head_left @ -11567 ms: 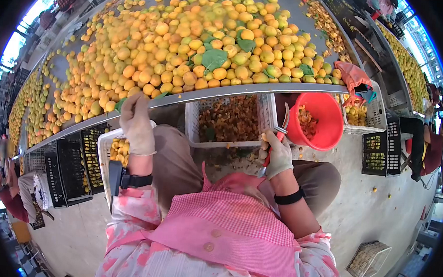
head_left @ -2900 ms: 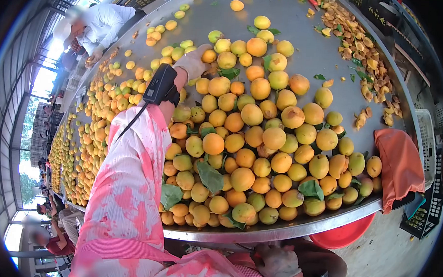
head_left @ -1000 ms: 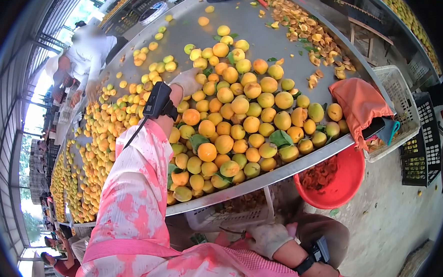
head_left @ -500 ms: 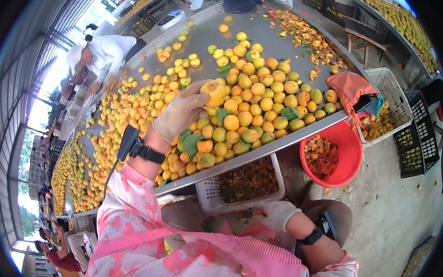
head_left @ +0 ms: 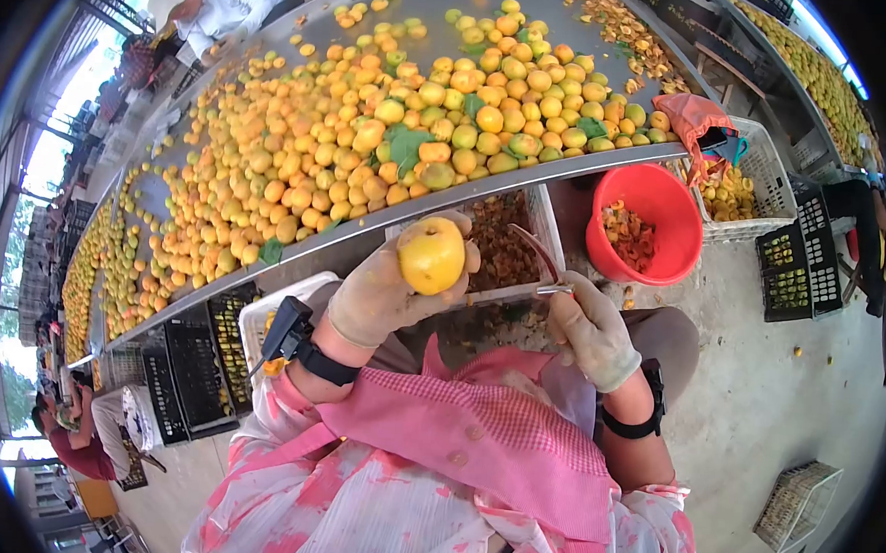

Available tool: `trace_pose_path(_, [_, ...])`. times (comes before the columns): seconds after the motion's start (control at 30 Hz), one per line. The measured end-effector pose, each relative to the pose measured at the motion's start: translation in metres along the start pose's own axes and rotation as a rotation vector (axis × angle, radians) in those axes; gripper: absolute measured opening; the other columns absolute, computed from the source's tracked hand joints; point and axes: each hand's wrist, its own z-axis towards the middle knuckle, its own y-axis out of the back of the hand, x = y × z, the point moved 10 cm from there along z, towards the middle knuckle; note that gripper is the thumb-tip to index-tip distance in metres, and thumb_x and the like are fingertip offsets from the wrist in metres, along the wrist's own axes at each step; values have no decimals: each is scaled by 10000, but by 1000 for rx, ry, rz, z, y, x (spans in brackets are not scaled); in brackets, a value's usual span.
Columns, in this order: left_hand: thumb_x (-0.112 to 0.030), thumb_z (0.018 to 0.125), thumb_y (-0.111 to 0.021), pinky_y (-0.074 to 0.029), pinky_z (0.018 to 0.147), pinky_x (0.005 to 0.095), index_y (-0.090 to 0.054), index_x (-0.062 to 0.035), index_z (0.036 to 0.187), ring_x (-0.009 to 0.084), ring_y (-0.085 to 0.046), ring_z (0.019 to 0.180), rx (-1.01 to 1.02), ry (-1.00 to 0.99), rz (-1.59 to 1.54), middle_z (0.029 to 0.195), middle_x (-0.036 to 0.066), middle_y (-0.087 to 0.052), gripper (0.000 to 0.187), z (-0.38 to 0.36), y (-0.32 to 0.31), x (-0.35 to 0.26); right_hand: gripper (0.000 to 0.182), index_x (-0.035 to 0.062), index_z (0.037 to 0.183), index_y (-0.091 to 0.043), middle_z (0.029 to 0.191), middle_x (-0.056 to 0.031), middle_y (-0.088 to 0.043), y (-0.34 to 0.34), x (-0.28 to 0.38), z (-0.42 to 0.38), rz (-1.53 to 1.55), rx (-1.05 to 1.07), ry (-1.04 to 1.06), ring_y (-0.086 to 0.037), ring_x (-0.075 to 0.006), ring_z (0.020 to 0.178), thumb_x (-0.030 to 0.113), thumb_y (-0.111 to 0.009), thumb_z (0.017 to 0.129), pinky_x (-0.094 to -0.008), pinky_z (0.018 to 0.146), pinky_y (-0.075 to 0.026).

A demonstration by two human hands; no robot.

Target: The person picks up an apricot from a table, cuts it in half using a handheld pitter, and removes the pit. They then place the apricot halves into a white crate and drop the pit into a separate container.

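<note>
In the head view, my left hand [head_left: 387, 292], gloved, is closed around a large yellow fruit [head_left: 432, 257] that looks like an apricot, with a dark dimple facing up. My right hand [head_left: 592, 329], also gloved, grips a curved knife [head_left: 538, 253]. Its thin blade points up and left, apart from the fruit; the glove hides most of the handle. Both hands are over my lap, just in front of the metal table [head_left: 447, 199]. Many similar apricots [head_left: 319, 150] lie heaped on the table, with green leaves [head_left: 406, 146] among them.
A crate [head_left: 505, 245] of brown-orange scraps sits under the table edge. Beside it stands a red basin [head_left: 656, 223] with orange scraps. Farther right are a white crate [head_left: 768, 188] of cut fruit and black crates [head_left: 800, 260]. Another person [head_left: 222, 10] bends over the table's far side.
My left hand has drawn back from the heap to above my lap with the fruit. My right hand has risen, bringing the curved knife into clear sight. The view has tilted down.
</note>
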Motion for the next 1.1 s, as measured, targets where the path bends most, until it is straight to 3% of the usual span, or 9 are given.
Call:
trace_pose_path(0.07, [-315, 766, -832, -516, 849, 268, -409, -7, 1338, 238, -605, 984, -105, 58, 52, 1163, 139, -588, 775, -13, 14, 12, 378, 0, 1170, -554, 690, 40, -454, -12, 10, -11, -1, 28, 41, -436, -56, 623, 339, -502, 1011, -225, 559, -379])
trace_pose_path(0.13, [-250, 759, -835, -518, 903, 304, -394, 5, 1350, 308, -604, 1028, 420, 2, -781, 1176, 197, -562, 781, -16, -34, -7, 411, -4, 1188, -553, 681, 26, -457, -25, 26, -19, -27, 68, 108, -442, -64, 625, 362, -497, 1011, -230, 578, -396])
trace_pose_path(0.2, [-247, 755, -831, -515, 940, 334, -378, 13, 1370, 359, -601, 1068, 303, 6, -857, 1210, 248, -528, 807, -25, -25, -5, 422, -3, 1189, -554, 682, 16, -469, -36, 35, -25, -56, 85, 134, -464, -69, 616, 375, -495, 1010, -238, 581, -411])
trace_pose_path(0.33, [-200, 752, -813, -497, 981, 353, -367, 6, 1409, 305, -589, 1128, 41, 55, -633, 1259, 219, -522, 821, -28, 3, 4, 445, -2, 1189, -556, 701, -14, -518, -51, 46, -32, -94, 141, 73, -537, -96, 589, 400, -486, 1011, -259, 586, -452])
trace_pose_path(0.43, [-44, 736, -697, -454, 1010, 304, -460, -6, 1363, 177, -581, 1132, -113, -25, -24, 1224, 67, -587, 671, -27, 10, -11, 424, -4, 1176, -554, 700, -50, -560, -51, 45, -28, -254, 128, 140, -600, -137, 585, 380, -501, 1006, -269, 579, -470])
trace_pose_path(0.53, [-17, 758, -674, -450, 1003, 299, -482, 4, 1341, 162, -563, 1141, -170, 45, 323, 1217, 59, -589, 615, -31, 16, -12, 391, -12, 1159, -551, 677, -66, -574, -49, 48, -25, -374, 120, 210, -624, -162, 589, 346, -505, 1008, -280, 578, -478])
trace_pose_path(0.6, [12, 764, -662, -446, 999, 292, -497, 12, 1323, 151, -557, 1140, -201, 98, 259, 1220, 58, -590, 582, -33, 16, -4, 376, -15, 1150, -549, 664, -70, -579, -49, 46, -23, -418, 128, 212, -635, -172, 590, 331, -506, 1010, -287, 576, -482])
trace_pose_path(0.67, [-137, 657, -706, -419, 1019, 309, -515, 20, 1305, 188, -577, 1116, -248, 116, 174, 1176, 91, -619, 693, -35, 22, 7, 367, -17, 1143, -546, 639, -67, -585, -49, 48, -22, -500, 127, 246, -646, -188, 591, 324, -507, 1012, -293, 571, -483])
trace_pose_path(1.1, [-235, 660, -776, -437, 1004, 317, -531, 17, 1292, 207, -597, 1105, -205, 163, 191, 1177, 97, -633, 723, -40, 17, 4, 353, 12, 1130, -563, 675, -154, -623, -54, 52, -24, -743, 110, 388, -640, -379, 671, 330, -548, 976, -415, 575, -491])
